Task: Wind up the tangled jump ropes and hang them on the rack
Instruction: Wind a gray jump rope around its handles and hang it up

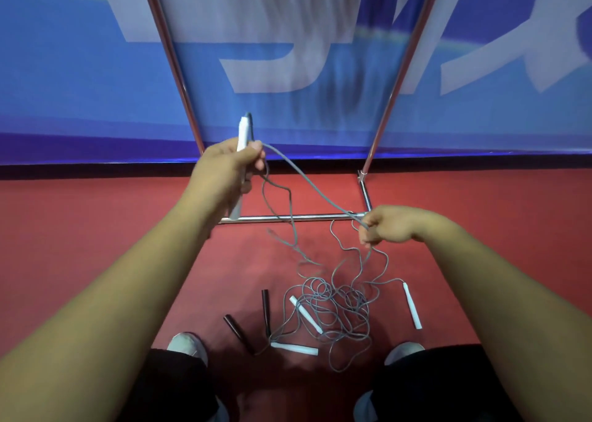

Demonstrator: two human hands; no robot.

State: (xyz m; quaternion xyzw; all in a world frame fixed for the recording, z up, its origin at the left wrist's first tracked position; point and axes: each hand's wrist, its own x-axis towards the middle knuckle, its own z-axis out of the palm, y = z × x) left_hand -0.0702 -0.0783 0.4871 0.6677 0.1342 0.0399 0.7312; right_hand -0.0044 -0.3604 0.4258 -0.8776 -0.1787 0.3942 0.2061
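Red floor (96, 229) is bearing the chrome rack (288, 218). Left hand (224, 171) is gripping one white handle (242, 133); right hand (387, 226) is pinching its grey cord (314, 187), stretched between. Remaining jump ropes (333, 306) are lying tangled by the shoes (187, 346). Cord is looking light, limp, snag-prone; handles are offering the firmest hold.

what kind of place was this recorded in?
Likely an indoor gym or sports hall: a red floor of the sports type, a large blue banner with white lettering along the wall, a metal rack, and tangled jump ropes lying on the floor.
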